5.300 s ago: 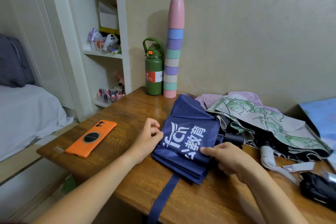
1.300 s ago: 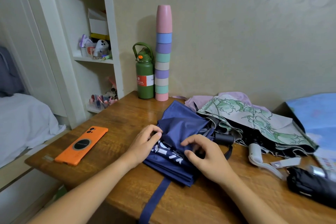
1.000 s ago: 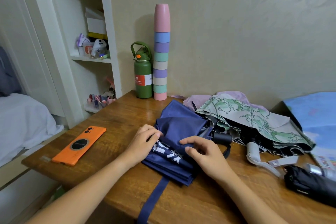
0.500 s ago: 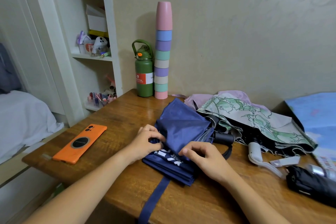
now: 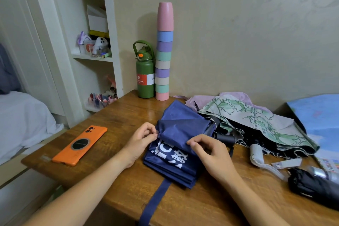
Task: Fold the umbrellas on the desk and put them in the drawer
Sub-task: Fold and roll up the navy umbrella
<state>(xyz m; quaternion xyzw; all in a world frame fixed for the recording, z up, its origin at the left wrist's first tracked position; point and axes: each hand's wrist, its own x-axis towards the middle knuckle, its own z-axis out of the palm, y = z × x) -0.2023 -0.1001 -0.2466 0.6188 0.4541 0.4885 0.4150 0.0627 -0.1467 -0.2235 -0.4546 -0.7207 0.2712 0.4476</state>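
Observation:
A navy blue umbrella with white lettering lies flat on the wooden desk, its strap hanging over the front edge. My left hand pinches the left edge of a folded-over cloth panel. My right hand pinches the same panel's lower right edge over the lettering. To the right lie a green leaf-patterned umbrella with a pale handle, a lilac one beneath it, and a rolled black umbrella. No drawer is in view.
An orange phone lies at the desk's left. A green flask and a tall stack of pastel cups stand against the wall. White shelves and a bed are at left. A blue sheet lies far right.
Both hands have folded a navy panel down over the upper part of the white lettering and now pinch its edges. The umbrella has stayed in place on the desk.

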